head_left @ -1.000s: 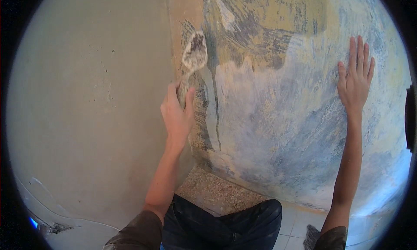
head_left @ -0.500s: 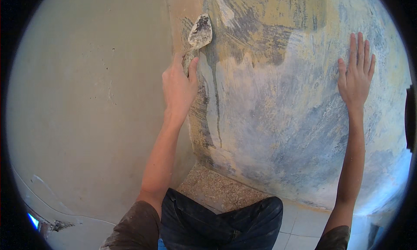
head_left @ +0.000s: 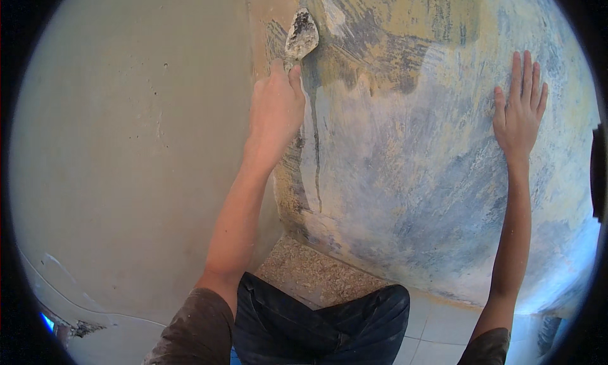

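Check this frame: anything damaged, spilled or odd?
Yes: crumbly debris on the floor below the right wall, which is patchy with a dark streak down it; the left wall looks far more even.

**Operator:** From where does the head view look?

**Technician:** From the wearer's head, left unit of a side-by-side fisheye pair. It faces forward and down: the trousered lap (head_left: pixel 323 327) sits at 6 o'clock, the left forearm (head_left: pixel 234 232) enters at 7, the right forearm (head_left: pixel 514 232) between 4 and 5.

**Operator:** Coverage?

**Technician:** Plain wall (head_left: pixel 126 194) at 9 o'clock, patchy wall (head_left: pixel 392 162) at 3, tiled floor (head_left: pixel 437 324) near 5.

**Operator:** Working range?

**Technician:** Near. The left hand (head_left: pixel 275 105), between 11 and 12, and right hand (head_left: pixel 517 127), between 2 and 3, lie well inside the frame.
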`<state>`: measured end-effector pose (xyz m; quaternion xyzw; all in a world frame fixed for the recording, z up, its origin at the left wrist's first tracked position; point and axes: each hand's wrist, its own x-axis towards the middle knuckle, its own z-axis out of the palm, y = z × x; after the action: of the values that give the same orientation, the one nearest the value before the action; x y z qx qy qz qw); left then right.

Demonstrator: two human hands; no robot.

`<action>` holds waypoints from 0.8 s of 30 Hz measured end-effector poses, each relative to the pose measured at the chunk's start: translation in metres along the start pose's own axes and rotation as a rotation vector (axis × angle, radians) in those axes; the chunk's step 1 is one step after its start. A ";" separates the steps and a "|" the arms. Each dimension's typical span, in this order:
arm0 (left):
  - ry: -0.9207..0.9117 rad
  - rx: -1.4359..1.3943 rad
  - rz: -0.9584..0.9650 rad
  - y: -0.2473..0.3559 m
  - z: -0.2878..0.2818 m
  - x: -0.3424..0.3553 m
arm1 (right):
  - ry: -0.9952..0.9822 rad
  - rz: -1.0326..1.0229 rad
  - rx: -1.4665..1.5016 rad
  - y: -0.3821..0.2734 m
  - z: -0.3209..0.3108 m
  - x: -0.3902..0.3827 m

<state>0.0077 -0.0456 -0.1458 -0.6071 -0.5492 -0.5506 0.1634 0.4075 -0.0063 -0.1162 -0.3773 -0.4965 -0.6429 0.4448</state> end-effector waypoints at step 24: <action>-0.006 -0.064 -0.024 -0.006 -0.012 0.025 | -0.028 0.015 0.011 -0.004 -0.005 0.002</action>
<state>-0.0084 -0.0412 -0.1232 -0.6070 -0.5390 -0.5680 0.1358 0.4024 -0.0107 -0.1163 -0.3878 -0.5034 -0.6313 0.4447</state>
